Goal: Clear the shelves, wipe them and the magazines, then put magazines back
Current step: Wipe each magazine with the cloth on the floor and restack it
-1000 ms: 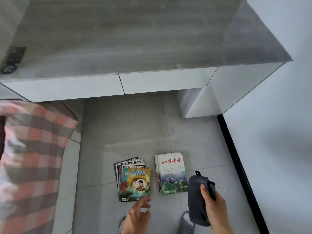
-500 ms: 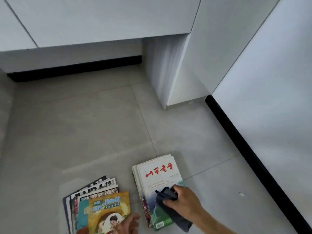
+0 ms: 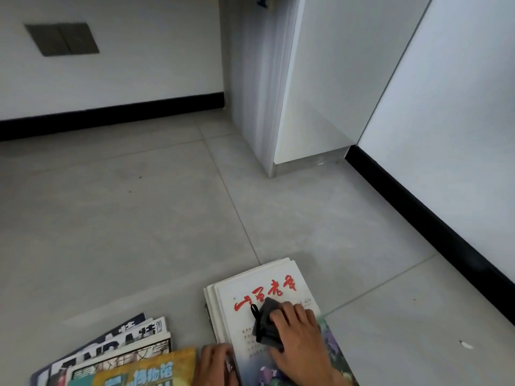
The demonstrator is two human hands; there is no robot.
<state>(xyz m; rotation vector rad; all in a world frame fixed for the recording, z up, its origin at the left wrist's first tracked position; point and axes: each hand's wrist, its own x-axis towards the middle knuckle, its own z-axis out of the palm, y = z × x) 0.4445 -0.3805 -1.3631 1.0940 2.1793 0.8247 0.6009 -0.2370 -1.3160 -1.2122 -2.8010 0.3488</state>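
Two magazine stacks lie on the grey floor tiles. The right stack (image 3: pixel 267 285) has a white cover with red characters on top. My right hand (image 3: pixel 299 332) presses a dark grey cloth (image 3: pixel 266 324) onto that cover, fingers curled over the cloth. My left hand (image 3: pixel 216 363) rests on the left edge of this stack, at the gap between the two piles. The left stack (image 3: pixel 122 355) is fanned, with a yellow and teal cover on top, partly cut off by the frame's bottom edge.
A white cabinet (image 3: pixel 303 87) stands on the floor behind the stacks, beside a white wall with black skirting (image 3: pixel 426 218). A grey double wall plate (image 3: pixel 62 39) sits on the back wall at upper left. A white speck (image 3: pixel 466 344) lies on the tile to the right.
The view has dropped closer to the floor. My right hand has slid the cloth up the white cover toward the red title. My left hand has moved from the yellow cover to the right stack's edge.
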